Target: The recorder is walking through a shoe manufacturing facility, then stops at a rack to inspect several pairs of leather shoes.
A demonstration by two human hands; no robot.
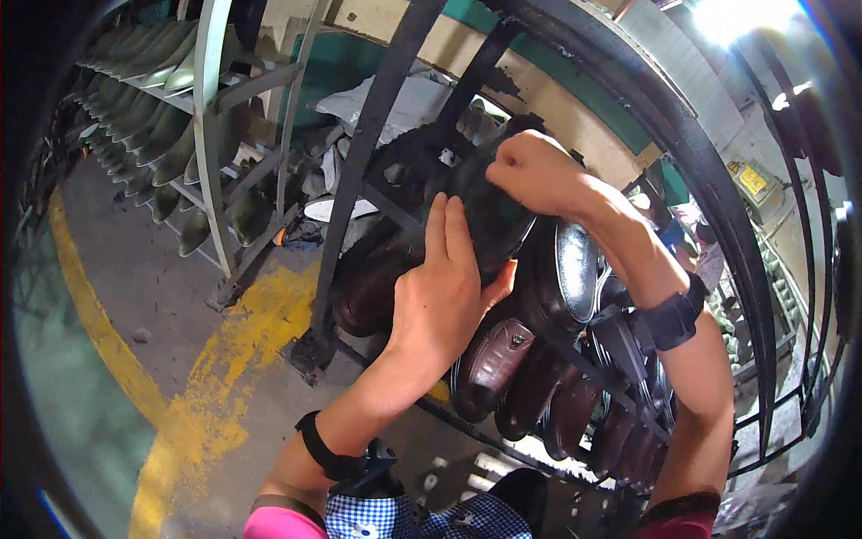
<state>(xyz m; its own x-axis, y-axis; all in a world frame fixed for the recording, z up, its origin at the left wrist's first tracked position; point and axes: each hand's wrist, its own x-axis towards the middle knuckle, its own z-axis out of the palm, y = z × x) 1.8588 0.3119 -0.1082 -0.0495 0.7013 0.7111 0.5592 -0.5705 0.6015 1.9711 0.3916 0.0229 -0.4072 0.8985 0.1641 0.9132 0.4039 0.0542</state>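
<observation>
A dark shoe point(498, 220) is tilted in front of me at the black metal rack, its toe end toward me. My left hand point(438, 301) steadies it, with two fingers stretched along its left side and the thumb apart at the lower end. Over the upper end of the shoe, my right hand point(541, 175) is closed in a pinch; what its fingertips grip is hidden. Just right of the held shoe is a glossy black shoe point(572, 269). Below them, a brown shoe point(492, 359) with a small metal ornament sits in a row of dark shoes.
The black rack's upright point(370, 126) rises left of my hands, and its curved-looking bar runs down the right. A pale metal rack point(208, 135) with rows of greenish shoe-shaped pieces stands at the far left. Worn yellow lines point(206, 386) mark the floor.
</observation>
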